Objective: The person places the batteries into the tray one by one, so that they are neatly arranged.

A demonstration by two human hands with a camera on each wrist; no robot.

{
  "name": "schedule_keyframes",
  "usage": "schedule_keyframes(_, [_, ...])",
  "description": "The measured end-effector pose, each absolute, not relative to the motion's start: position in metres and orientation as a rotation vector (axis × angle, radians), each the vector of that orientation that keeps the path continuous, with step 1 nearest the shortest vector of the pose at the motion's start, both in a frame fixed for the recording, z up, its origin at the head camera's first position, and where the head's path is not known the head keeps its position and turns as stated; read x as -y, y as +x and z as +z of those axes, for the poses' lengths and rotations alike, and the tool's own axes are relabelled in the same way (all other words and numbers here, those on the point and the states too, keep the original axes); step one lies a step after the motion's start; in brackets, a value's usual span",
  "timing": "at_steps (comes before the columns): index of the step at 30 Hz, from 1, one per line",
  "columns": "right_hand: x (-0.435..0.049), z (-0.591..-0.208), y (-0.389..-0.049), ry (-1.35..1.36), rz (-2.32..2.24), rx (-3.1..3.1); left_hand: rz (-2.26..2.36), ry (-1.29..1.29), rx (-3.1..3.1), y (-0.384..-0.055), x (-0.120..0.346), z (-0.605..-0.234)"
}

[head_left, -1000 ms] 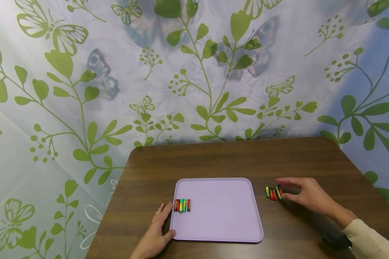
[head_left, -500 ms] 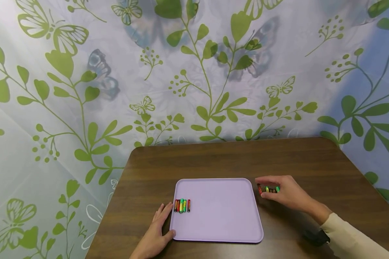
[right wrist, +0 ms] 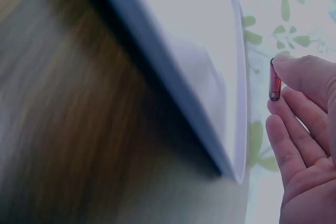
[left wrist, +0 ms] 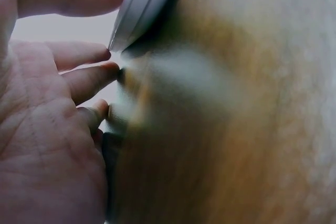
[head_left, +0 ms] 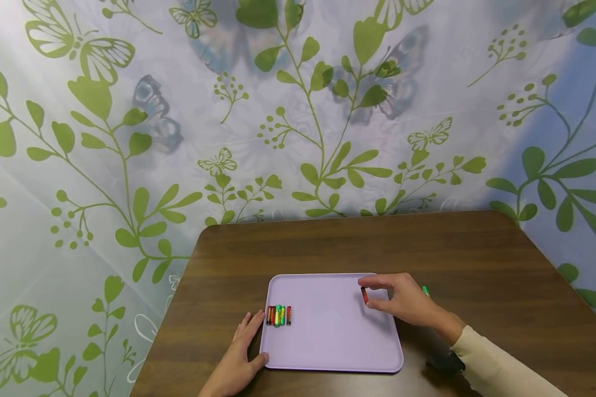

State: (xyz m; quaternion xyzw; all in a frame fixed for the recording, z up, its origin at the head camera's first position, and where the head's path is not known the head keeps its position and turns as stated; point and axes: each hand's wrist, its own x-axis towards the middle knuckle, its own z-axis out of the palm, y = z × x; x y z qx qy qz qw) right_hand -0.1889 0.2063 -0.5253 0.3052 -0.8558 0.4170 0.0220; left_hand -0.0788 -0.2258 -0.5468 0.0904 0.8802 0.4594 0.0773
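My right hand (head_left: 409, 300) pinches a red and black battery (head_left: 365, 295) between thumb and fingers, above the right part of a lilac tray (head_left: 333, 344). In the right wrist view the same battery (right wrist: 274, 81) stands nearly upright at the fingertips. At the tray's left edge rests my left hand (head_left: 235, 358), its fingers extended and touching the rim. The left wrist view shows the thumb and fingers by the tray rim (left wrist: 144, 11). Several red and green batteries (head_left: 278, 315) lie side by side near the tray's left edge, one slightly apart.
Right of the tray, the end of a green battery (head_left: 425, 290) shows behind the right hand, which hides other batteries there. Everything stands on a brown wooden table (head_left: 352, 242). A patterned curtain (head_left: 298, 138) hangs behind its far edge.
The right hand has picked the red battery from the right-hand group on the table and carried it left over the tray. The left hand and the batteries on the tray have stayed put.
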Motion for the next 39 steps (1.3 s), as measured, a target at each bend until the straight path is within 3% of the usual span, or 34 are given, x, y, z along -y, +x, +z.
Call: schedule_keyframes(39, [-0.074,-0.535,-0.176,1.072,1.490,2.652,1.392,0.263,-2.634,-0.078,0.225,-0.547])
